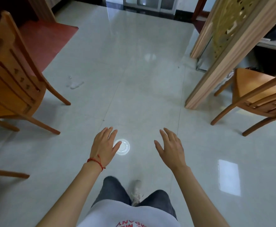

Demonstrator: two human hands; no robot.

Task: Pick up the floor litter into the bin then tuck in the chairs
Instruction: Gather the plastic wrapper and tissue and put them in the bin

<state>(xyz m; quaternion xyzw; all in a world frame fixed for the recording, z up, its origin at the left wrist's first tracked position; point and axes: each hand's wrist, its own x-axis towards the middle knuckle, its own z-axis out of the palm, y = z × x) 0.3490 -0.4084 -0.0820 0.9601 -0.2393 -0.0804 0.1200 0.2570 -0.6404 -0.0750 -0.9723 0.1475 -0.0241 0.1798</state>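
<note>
Our left hand (104,145) and right hand (171,148) hang spread and empty over open tile floor (150,99); white lid (122,147) lies beneath the left fingertips, chairs (14,82) flank both edges.

both bare hands hang over the glossy pale tiled floor (142,95), fingers straight and spread, holding nothing. the left hand (104,145), with a red string bracelet (96,162) at the wrist, partly covers a round white plastic lid (123,147) lying flat on the tiles; the right hand (170,149) is well apart from it. a crumpled clear plastic wrapper (75,84) lies near the orange wooden chair on the left (14,76). another orange wooden chair (256,99) stands at right beside a light wooden carved screen (224,46).
</note>
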